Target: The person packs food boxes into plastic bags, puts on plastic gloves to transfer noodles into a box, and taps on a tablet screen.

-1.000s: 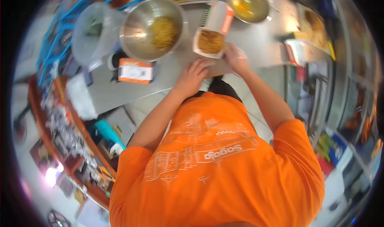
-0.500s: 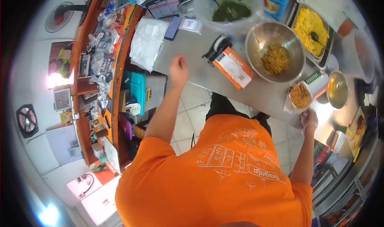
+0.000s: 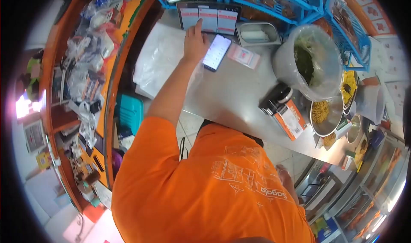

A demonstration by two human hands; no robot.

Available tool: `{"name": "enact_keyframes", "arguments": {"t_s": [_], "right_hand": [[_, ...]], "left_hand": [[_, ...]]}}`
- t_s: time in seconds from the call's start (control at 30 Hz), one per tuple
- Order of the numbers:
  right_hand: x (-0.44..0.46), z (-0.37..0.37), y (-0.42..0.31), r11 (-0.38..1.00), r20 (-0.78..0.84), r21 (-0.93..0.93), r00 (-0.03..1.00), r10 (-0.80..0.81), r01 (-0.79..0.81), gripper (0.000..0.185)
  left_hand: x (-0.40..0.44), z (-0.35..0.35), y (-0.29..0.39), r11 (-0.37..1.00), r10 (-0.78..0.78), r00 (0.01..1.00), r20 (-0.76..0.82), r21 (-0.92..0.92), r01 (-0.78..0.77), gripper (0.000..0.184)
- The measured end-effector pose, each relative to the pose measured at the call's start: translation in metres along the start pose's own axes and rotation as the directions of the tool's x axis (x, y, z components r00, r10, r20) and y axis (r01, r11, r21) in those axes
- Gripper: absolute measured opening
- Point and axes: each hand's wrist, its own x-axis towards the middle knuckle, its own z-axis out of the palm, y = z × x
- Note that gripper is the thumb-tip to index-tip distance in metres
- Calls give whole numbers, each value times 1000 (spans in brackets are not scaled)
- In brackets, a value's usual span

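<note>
My left hand [image 3: 196, 45] reaches over the back left of the counter. Its index finger is stretched out to the screen of a tablet [image 3: 208, 20], and nothing is held in it. Just beside the hand lies a phone [image 3: 217, 52] with a lit screen, and right of that a small red-and-white card in clear plastic [image 3: 244, 56]. A white plastic sheet [image 3: 159, 56] spreads under my left forearm. Low by my right side, off the counter's front edge, is my right hand [image 3: 282, 172]; its fingers are too small and unclear to read.
On the counter's right stand an orange box [image 3: 292, 121] with a black tape dispenser [image 3: 276, 98], a lined tub of greens [image 3: 305, 65] and a steel bowl of noodles [image 3: 320, 124]. Blue baskets [image 3: 274, 5] line the back; a cluttered shelf [image 3: 112, 88] is on the left.
My left hand has moved forward to the tablet. My right hand has left the open food box and dropped beside my body. The phone screen is now lit, and the view has swung left.
</note>
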Motion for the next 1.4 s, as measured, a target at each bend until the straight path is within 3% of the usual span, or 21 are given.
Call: {"name": "enact_keyframes", "arguments": {"t_s": [0.1,0.13,0.2,0.23,0.27,0.33,0.47,0.53,0.67,0.73,0.9,1.0,1.2,1.3,1.37,1.4], "right_hand": [[10,39,42,957,279,-286,959,39,44,47],[-14,54,40,900,219,-398,971,-92,175,45],[-57,90,3,913,67,-346,977,-205,215,42],[-67,102,-8,976,-36,-151,986,-163,156,40],[-63,100,-14,978,-48,-143,986,-162,153,40],[-58,92,-29,911,-64,-242,931,-359,335,32],[-88,105,-68,909,-161,-160,898,-409,385,30],[-80,101,-75,861,23,-233,887,-460,453,32],[-69,105,-63,838,50,-372,910,-412,399,32],[-35,92,-43,659,265,-467,805,-531,589,31],[-72,125,-42,878,13,-358,942,-336,318,37],[-116,153,-54,881,-34,-366,942,-333,299,41],[-132,165,-62,839,-39,-444,928,-370,315,44],[-115,155,-58,849,-47,-452,943,-330,274,41],[-132,165,-64,855,-57,-461,954,-295,237,38],[-137,169,-66,855,-55,-463,955,-293,235,36]], "left_hand": [[2,8,-23,975,-61,994,92,219,40,62],[-7,10,-29,939,-99,987,130,342,49,64],[-15,6,-34,943,-60,984,166,332,2,61],[-14,5,-35,943,-14,986,167,329,-42,58],[-14,6,-36,948,-10,985,172,316,-46,58],[-15,5,-37,950,20,985,170,304,-72,49],[-13,-1,-37,961,20,969,245,264,-86,44],[-11,-3,-35,965,20,978,209,252,-73,40],[1,-5,-42,976,28,971,236,204,-78,41],[10,-5,-48,994,19,974,225,101,-43,45],[19,-17,-48,999,-3,950,313,49,-12,52],[16,-15,-49,997,8,953,304,65,-29,53],[4,-6,-59,961,221,953,210,119,-249,52],[17,-13,-50,969,155,956,249,150,-196,44],[33,-18,-48,997,-14,940,340,75,-12,54],[36,-19,-49,997,-15,935,354,76,-13,54]]}}
